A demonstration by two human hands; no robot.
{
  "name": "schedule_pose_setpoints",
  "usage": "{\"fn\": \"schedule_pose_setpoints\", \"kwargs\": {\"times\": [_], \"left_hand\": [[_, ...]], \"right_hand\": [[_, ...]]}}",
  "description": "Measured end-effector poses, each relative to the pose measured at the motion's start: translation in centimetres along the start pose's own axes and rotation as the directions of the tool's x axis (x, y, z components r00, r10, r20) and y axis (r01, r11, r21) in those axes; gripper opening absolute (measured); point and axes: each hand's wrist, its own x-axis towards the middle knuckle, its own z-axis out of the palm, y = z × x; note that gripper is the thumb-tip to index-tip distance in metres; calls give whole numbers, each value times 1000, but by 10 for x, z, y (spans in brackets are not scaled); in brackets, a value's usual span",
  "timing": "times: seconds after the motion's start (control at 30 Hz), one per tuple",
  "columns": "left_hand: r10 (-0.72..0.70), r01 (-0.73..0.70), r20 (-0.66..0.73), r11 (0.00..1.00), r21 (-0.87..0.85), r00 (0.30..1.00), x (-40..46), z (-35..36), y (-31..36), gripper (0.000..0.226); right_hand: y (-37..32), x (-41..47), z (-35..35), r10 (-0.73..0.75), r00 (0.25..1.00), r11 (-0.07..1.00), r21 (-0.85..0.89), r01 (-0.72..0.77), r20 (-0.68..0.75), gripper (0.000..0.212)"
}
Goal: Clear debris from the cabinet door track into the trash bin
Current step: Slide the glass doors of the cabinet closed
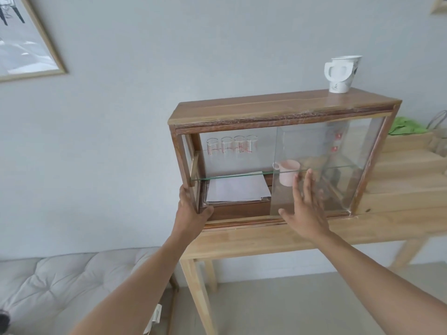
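Observation:
A small wooden cabinet (278, 110) with sliding glass doors stands on a light wooden table (266, 240). My left hand (191, 209) grips the cabinet's lower left corner post. My right hand (306, 206) lies flat, fingers spread, against the sliding glass door (338, 153), which covers the right half. The left half stands uncovered. The door track (242, 224) runs along the cabinet's bottom front edge; I cannot make out debris in it. No trash bin is in view.
Inside are several measuring glasses (231, 145), a pink mug (287, 171), a glass shelf and a stack of papers (238, 188). A white paper cup (342, 73) stands on top. A cushioned bench (72, 286) sits lower left, a green cloth (406, 125) at right.

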Motion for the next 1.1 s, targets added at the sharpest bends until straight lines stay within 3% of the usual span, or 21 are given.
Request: {"fn": "schedule_pose_setpoints", "kwargs": {"times": [0.13, 0.3, 0.43, 0.57, 0.67, 0.87, 1.1], "left_hand": [[-1, 1, -3, 1000, -16, 1000, 1, 6, -8, 100], [1, -2, -5, 997, -71, 1000, 1, 11, -11, 100], [-4, 3, -12, 998, -64, 1000, 2, 13, -12, 101], [-4, 3, -19, 997, -80, 1000, 2, 14, -12, 102], [10, -11, -20, 997, -72, 1000, 1, 14, -11, 104], [12, -13, -27, 998, -67, 1000, 0, 14, -13, 100], [3, -5, -25, 997, -81, 1000, -2, 15, -13, 99]], "right_hand": [[-13, 3, 12, 28, 999, 999, 26, -28, -18, 138], [-35, 5, 24, 10, 1000, 998, 67, -9, -15, 136], [-56, -2, 33, -132, 991, 991, -5, 132, 17, 127], [-84, -7, 40, -351, 932, 931, -73, 357, 89, 120], [-101, -7, 41, -405, 903, 905, -78, 418, 144, 114], [-88, -13, 22, -360, 930, 927, -85, 366, 76, 96], [-34, -13, -13, -95, 995, 972, -216, 91, -9, 96]]}}
